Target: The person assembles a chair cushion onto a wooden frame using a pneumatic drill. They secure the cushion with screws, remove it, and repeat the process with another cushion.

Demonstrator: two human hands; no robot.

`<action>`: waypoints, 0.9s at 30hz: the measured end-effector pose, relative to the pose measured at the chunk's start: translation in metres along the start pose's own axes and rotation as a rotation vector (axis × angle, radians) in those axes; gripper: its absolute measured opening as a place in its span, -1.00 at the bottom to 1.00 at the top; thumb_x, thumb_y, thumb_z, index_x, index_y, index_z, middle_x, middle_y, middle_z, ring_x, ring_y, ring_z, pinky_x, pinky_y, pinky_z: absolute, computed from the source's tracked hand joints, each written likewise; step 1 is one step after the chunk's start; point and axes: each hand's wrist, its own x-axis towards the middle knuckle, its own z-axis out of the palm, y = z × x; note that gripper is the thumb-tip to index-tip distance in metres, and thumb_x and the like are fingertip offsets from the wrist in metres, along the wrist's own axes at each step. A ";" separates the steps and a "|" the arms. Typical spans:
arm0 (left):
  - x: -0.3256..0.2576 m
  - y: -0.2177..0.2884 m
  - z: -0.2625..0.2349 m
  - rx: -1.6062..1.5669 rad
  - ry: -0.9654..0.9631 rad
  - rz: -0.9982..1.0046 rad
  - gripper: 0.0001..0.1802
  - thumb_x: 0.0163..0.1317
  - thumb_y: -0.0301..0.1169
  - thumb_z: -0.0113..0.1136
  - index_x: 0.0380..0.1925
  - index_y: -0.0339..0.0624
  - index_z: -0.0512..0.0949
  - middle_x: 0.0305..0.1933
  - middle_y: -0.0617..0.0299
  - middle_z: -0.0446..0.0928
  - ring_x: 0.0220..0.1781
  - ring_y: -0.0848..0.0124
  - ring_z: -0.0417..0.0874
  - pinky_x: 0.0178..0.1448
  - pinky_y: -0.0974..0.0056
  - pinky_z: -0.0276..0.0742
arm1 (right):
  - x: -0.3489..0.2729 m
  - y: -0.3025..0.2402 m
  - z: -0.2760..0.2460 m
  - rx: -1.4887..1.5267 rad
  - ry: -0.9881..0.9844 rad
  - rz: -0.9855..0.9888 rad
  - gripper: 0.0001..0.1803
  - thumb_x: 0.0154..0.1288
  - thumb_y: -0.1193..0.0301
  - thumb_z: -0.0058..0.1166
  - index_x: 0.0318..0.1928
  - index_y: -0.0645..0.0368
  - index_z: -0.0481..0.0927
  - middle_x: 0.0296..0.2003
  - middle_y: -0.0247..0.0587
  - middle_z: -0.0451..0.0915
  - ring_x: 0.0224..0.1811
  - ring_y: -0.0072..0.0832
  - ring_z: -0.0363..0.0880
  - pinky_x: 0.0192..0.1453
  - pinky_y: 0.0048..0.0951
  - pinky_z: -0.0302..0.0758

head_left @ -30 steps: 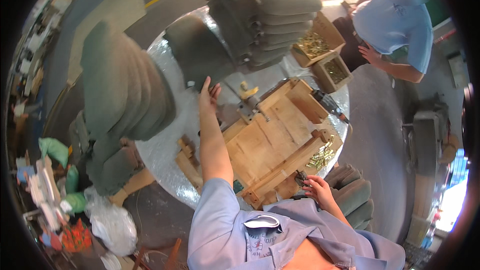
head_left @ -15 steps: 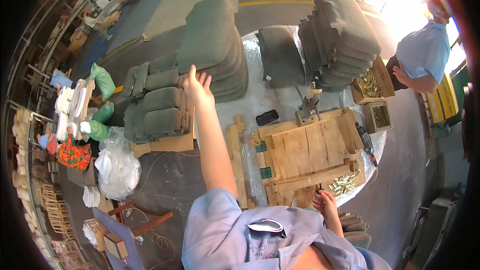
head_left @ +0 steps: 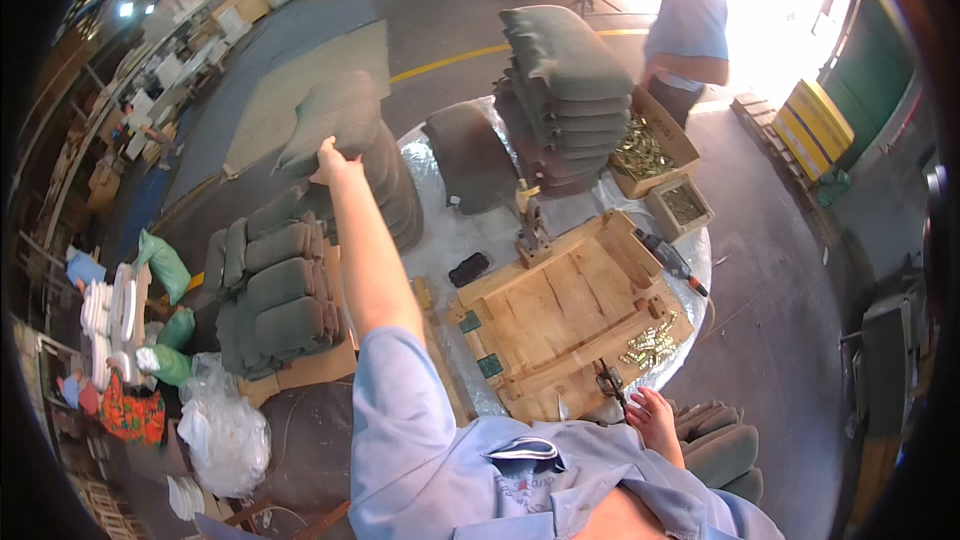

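Observation:
My left hand (head_left: pixel 333 162) is stretched far out and grips the edge of the top grey-green cushion (head_left: pixel 335 115) on a stack at the round table's left side. My right hand (head_left: pixel 655 417) rests at the table's near edge, fingers curled next to a small dark tool (head_left: pixel 607 380) by the wooden frame (head_left: pixel 565 315). Whether it holds anything cannot be told. The wooden frame lies flat on the foil-covered table (head_left: pixel 450 240).
A tall cushion stack (head_left: pixel 565 100) and a single dark cushion (head_left: pixel 470 155) stand at the table's back. Boxes of brass parts (head_left: pixel 650 150) sit right of them, with a person in a blue shirt (head_left: pixel 690 25) behind. More cushions (head_left: pixel 275 285) are stacked low at left, plastic bags (head_left: pixel 220 430) below.
My view has swung left and back. My left arm has reached further out to the cushion stack and taken hold of the top cushion. My right hand stays at the table edge.

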 end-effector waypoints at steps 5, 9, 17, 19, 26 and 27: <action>-0.055 0.008 -0.066 -0.034 -0.479 0.057 0.00 0.18 -0.61 0.44 0.62 -0.08 0.19 0.53 0.04 0.43 0.46 0.02 0.55 0.45 -0.20 0.60 | -0.034 -0.024 0.024 0.002 -0.131 -0.101 -0.51 0.57 0.18 0.27 0.38 0.05 0.56 0.23 -0.13 0.68 0.08 -0.15 0.77 0.01 -0.18 0.73; -0.148 0.045 -0.155 -0.002 -0.591 0.002 -0.27 0.25 -0.67 0.38 0.45 -0.18 0.44 0.44 0.09 0.53 0.40 0.13 0.61 0.47 0.05 0.60 | -0.046 -0.111 0.095 -0.076 -0.322 -0.349 -0.32 0.59 -0.07 0.18 0.53 -0.02 0.47 0.34 -0.24 0.64 0.28 -0.23 0.68 0.31 -0.02 0.59; -0.288 0.064 -0.304 0.903 -1.460 0.891 -0.59 0.25 -0.27 0.56 0.09 -0.04 0.74 0.54 0.04 0.49 0.61 -0.25 0.39 0.65 -0.15 0.35 | -0.085 -0.187 0.262 0.352 -1.058 -0.348 -0.01 0.59 -0.44 -0.23 0.62 0.09 0.36 0.52 -0.09 0.49 0.50 -0.11 0.52 0.55 0.17 0.44; -0.318 0.035 -0.319 0.870 -1.393 1.018 -0.48 0.33 -0.22 0.52 0.26 -0.03 0.66 0.59 0.02 0.42 0.65 -0.21 0.33 0.68 -0.15 0.29 | -0.083 -0.180 0.256 0.420 -1.042 -0.396 0.01 0.58 -0.46 -0.23 0.62 0.09 0.36 0.53 -0.08 0.48 0.51 -0.11 0.51 0.56 0.18 0.43; -0.339 -0.045 -0.377 -0.137 -0.732 -0.720 -0.34 0.67 -0.08 0.18 0.58 -0.12 0.27 0.56 0.10 0.38 0.56 0.23 0.45 0.52 0.09 0.52 | -0.042 -0.192 0.188 0.689 -1.059 -0.519 0.06 0.54 -0.51 -0.25 0.62 0.10 0.36 0.55 -0.06 0.45 0.53 -0.10 0.49 0.57 0.19 0.42; -0.345 -0.053 -0.379 -0.143 -0.749 -0.762 -0.37 0.65 -0.09 0.21 0.53 -0.14 0.31 0.49 0.13 0.44 0.49 0.25 0.51 0.45 0.10 0.57 | -0.037 -0.201 0.171 0.708 -1.072 -0.547 0.06 0.54 -0.52 -0.25 0.62 0.10 0.36 0.55 -0.05 0.45 0.54 -0.10 0.48 0.57 0.19 0.42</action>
